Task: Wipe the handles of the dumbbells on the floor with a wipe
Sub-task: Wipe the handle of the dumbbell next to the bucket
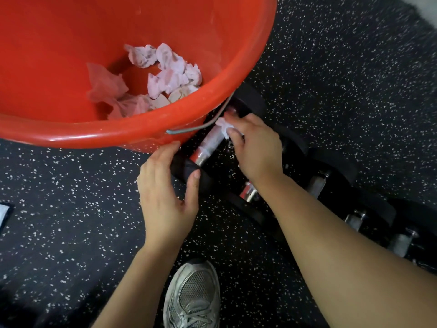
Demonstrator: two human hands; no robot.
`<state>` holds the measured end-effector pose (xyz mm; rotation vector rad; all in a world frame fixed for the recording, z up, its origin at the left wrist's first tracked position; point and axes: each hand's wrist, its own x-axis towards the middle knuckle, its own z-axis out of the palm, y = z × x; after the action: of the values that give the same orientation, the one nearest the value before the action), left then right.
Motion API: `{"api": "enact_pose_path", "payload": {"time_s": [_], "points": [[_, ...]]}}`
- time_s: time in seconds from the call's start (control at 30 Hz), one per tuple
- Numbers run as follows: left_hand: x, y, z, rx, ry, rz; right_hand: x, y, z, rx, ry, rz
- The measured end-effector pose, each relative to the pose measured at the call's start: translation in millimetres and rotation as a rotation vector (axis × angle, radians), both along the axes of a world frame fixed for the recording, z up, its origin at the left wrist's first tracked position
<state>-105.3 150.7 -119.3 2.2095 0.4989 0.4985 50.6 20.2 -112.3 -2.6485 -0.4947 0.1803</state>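
Right grip pinching wipe on diagonal dumbbell handle, left hand open, steadying its near head

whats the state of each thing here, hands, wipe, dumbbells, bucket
right hand: pressing a wipe on a handle
wipe: crumpled, on the handle
dumbbell handle: lying on the floor
left hand: steadying that dumbbell's near head
red bucket: upright, holding used wipes
other dumbbells: lying in a row
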Motion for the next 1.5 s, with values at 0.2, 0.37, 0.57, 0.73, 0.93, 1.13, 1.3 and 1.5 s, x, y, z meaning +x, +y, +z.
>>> {"api": "enact_pose_path", "payload": {"time_s": [0.2,0.37,0.57,0.73,0.93,1.13,1.3,1.5], "points": [[0,-4,-5,0.073,0.015,-0.053,-24,-4,-3,0.113,0.108,0.323],[0,-4,-6,0.069,0.032,-0.054,-14,-1,-1,0.092,0.048,0.243],[2,-2,-4,0.070,0.033,-0.072,-11,7,-5,0.113,0.054,0.058],[2,-3,-5,0.080,0.024,-0.065,-30,7,1,0.029,0.087,0.394],[2,-3,-3,0.069,0.024,-0.061,6,11,4,-0.019,-0.012,0.033],[2,-4,-5,0.072,0.015,-0.052,-18,9,3,0.070,0.064,0.281],[1,-3,-6,0.078,0.016,-0.056,-19,6,3,0.012,0.012,0.408],[1,-3,-3,0.059,0.030,-0.043,7,7,0,0.018,0.008,-0.018]]}}
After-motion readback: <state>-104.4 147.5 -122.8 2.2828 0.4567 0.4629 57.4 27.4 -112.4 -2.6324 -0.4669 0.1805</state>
